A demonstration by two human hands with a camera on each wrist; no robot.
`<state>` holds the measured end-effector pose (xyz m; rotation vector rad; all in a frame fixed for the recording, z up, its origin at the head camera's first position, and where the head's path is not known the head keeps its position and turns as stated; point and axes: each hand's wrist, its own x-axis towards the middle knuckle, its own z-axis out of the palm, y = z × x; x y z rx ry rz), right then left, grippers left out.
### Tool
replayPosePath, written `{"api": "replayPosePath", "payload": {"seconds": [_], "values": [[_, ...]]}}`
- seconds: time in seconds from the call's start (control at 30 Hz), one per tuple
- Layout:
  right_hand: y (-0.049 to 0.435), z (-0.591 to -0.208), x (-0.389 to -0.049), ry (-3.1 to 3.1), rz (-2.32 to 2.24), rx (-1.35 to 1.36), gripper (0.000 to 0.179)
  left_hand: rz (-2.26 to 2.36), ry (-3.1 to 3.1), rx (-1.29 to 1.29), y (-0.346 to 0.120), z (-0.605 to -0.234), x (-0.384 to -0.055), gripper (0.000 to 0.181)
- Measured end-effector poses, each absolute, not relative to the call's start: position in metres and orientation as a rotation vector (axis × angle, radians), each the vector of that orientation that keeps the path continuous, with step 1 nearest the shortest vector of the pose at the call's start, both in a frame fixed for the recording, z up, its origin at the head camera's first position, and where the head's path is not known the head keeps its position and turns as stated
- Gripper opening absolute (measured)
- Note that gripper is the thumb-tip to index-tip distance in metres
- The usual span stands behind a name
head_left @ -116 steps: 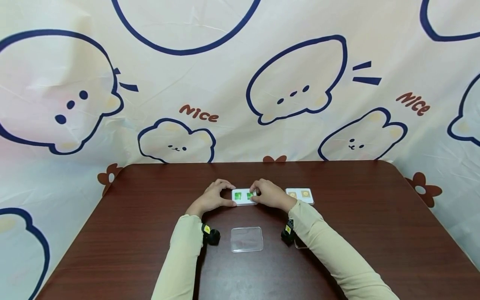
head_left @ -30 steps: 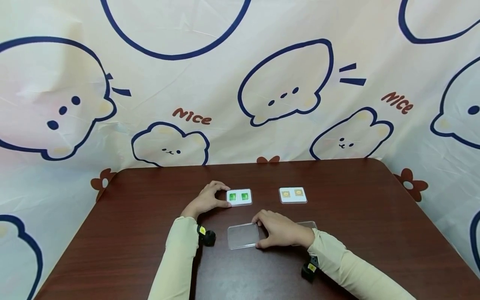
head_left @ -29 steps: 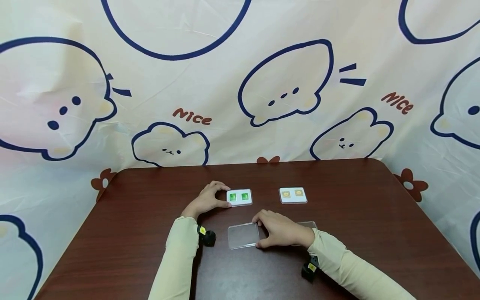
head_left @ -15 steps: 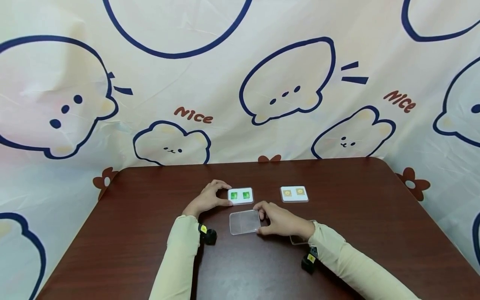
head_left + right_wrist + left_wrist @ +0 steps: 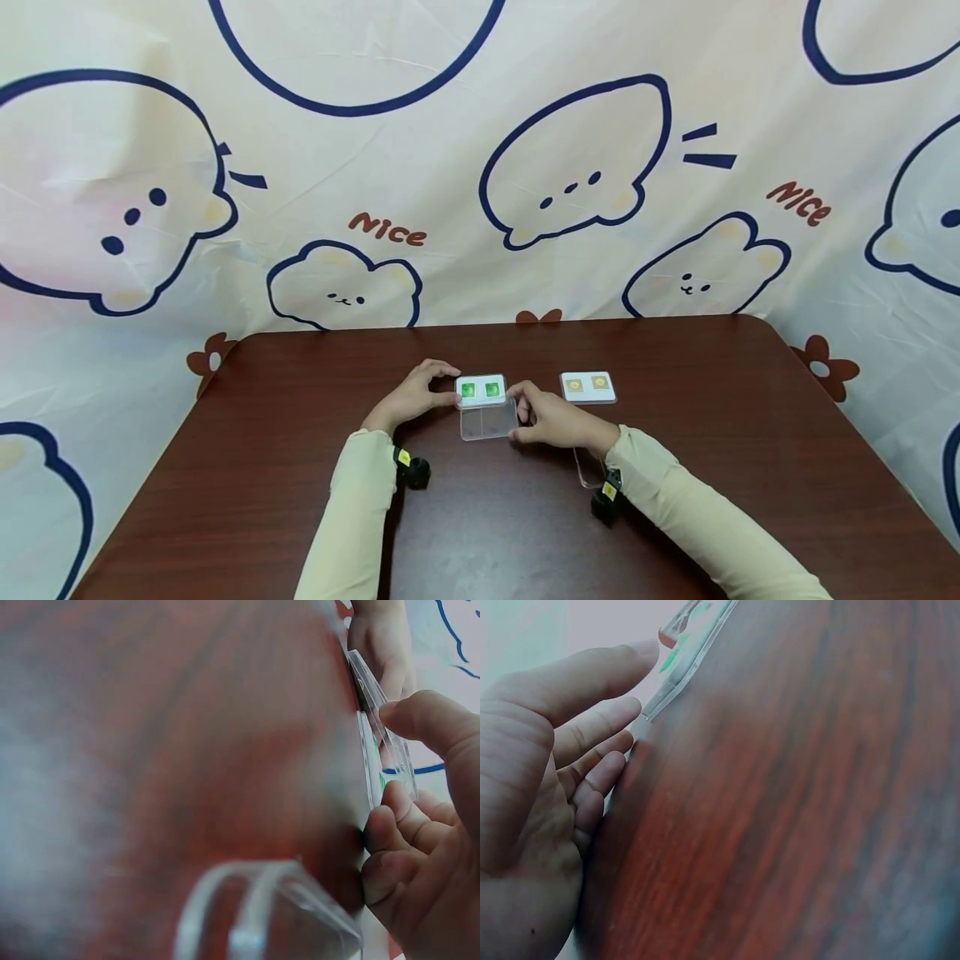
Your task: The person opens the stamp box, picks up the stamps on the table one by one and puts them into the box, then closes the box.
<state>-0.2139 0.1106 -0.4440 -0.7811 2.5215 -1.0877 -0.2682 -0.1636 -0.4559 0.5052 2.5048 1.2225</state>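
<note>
My left hand [image 5: 412, 398] holds the left end of a small white case [image 5: 481, 382] with two green squares, its thumb at the near corner and a finger at the far one. My right hand [image 5: 558, 418] pinches a clear plastic lid [image 5: 487, 425] by its right end, between thumb and fingers. The lid is just in front of the white case, its far edge meeting the case's near edge in the head view. In the right wrist view, the lid [image 5: 373, 686] is tilted and raised off the table beside the case [image 5: 368, 761].
A second white case [image 5: 588, 397] with two tan squares lies to the right, behind my right hand. Another clear plastic lid [image 5: 589, 485] is partly hidden under my right wrist. The brown table [image 5: 480, 533] meets a patterned cloth [image 5: 465, 267] at the back.
My right hand let go of the green-square case, took the clear lid from the near table and carried it away from me toward that case. My left hand has stayed at the case.
</note>
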Motion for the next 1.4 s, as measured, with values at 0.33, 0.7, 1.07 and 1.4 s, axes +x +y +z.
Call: {"api": "replayPosePath", "payload": {"seconds": [0.33,0.7,1.07,1.4], "values": [[0.106,-0.445,-0.233,2.572,-1.092,-0.69,0.053,1.224,2.519,0.531,-0.163,-0.456,-0.268,0.045],[0.1,-0.446,-0.247,2.576,-1.045,-0.65,0.053,1.218,2.515,0.546,-0.164,-0.457,-0.267,0.046],[0.095,-0.439,-0.253,2.576,-0.946,-0.62,0.054,1.19,2.517,0.508,-0.164,-0.456,-0.27,0.049],[0.094,-0.44,-0.255,2.584,-0.931,-0.592,0.055,1.161,2.522,0.504,-0.163,-0.455,-0.269,0.053]]}}
